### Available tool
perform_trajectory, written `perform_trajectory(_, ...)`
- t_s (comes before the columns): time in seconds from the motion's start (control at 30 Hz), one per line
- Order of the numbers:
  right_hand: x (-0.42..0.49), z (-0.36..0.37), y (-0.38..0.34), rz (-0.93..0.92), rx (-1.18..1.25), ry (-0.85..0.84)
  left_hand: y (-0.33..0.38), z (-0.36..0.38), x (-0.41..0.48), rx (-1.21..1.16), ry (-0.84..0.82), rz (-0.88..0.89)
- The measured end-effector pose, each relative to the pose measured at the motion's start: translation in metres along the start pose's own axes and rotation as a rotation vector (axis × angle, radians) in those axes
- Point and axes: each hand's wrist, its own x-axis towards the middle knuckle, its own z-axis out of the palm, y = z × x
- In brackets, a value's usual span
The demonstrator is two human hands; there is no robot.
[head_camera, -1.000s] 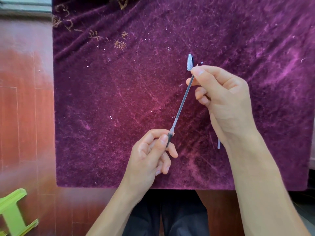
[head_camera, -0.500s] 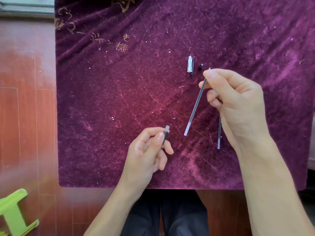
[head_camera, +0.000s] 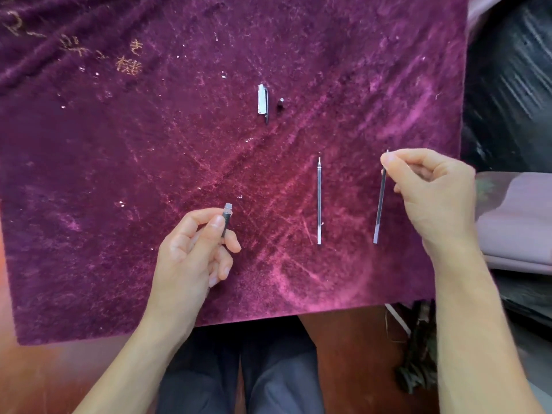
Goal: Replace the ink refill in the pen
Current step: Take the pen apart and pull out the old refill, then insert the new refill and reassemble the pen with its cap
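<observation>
My left hand [head_camera: 194, 252] is shut on the dark pen barrel [head_camera: 227, 220]; only its upper end with a clear collar sticks out above my thumb. My right hand [head_camera: 430, 189] pinches the tip of a thin ink refill [head_camera: 379, 207], which hangs down over the right part of the purple cloth, apart from the barrel. A second refill [head_camera: 319, 201] lies straight on the cloth between my hands, tip pointing away from me. The silver pen cap [head_camera: 263, 100] and a small black piece [head_camera: 280, 103] lie farther back.
The purple velvet cloth [head_camera: 119, 174] covers the table, with its front edge just beyond my knees. A dark plastic-wrapped object [head_camera: 507, 85] and a pale cushion [head_camera: 513, 222] sit off the cloth's right edge. Reddish wooden floor [head_camera: 59, 369] shows at lower left.
The refill has come out of the barrel in my left hand. My right hand has carried it to the right, past the refill lying on the cloth. The left hand has barely moved.
</observation>
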Motion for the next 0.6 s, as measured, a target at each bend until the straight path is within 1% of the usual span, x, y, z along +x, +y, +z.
perform_trajectory(0.17,0.013,-0.017,0.027,0.045,-0.156,0.077,-0.002,0.011,0.003,0.016,0.006,0.002)
perform_trajectory(0.3,0.017,-0.018,0.037,0.041,-0.230,0.085,-0.001,0.021,0.005,0.024,0.006,0.003)
perform_trajectory(0.43,0.020,-0.017,0.040,0.061,-0.231,0.101,-0.001,0.030,0.009,0.022,0.003,0.005)
perform_trajectory(0.6,0.019,-0.017,0.041,0.040,-0.232,0.089,-0.002,0.036,0.013,0.007,-0.015,0.001)
